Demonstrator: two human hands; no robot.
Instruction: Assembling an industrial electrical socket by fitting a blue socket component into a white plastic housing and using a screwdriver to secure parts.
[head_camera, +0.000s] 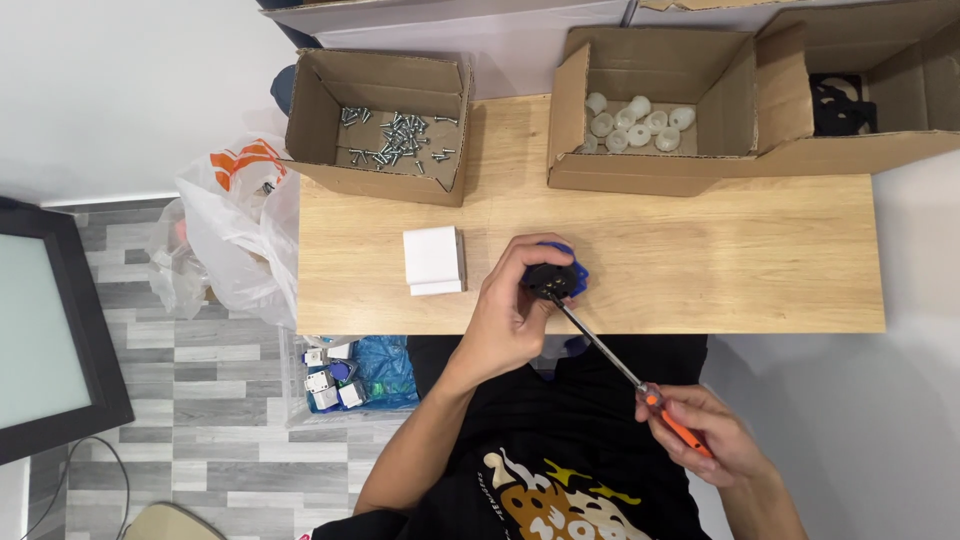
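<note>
**Blue-and-black part held at the tabletop's near edge**

Blue plastic shows behind the small black part (553, 278) that the left hand (510, 315) grips; its fingers are wrapped closed around it, just above the near edge of the wooden tabletop (720, 260). The tip of a screwdriver (620, 368) meets the black face of the part, and its thin shaft slants down and to the right, out past the tabletop's edge and over the person's lap. The right hand (705, 435) holds the orange handle there, fingers closed about it, well clear of the tabletop.

Just to the left of the part lies a small white box (433, 260), apart from the left hand. To the right of the part the wood runs bare to its right-hand edge, with wide room there.

Along the far edge stand three open cardboard boxes: the box of screws (385, 125) at the left corner, the box of white plastic pieces (650, 110) in the middle, and a box of black parts (850, 95) overhanging the right end.

Beyond the left edge a white plastic bag (235, 235) hangs beside the tabletop, and a clear bin of small white and blue parts (345, 375) sits on the floor below the near edge.
</note>
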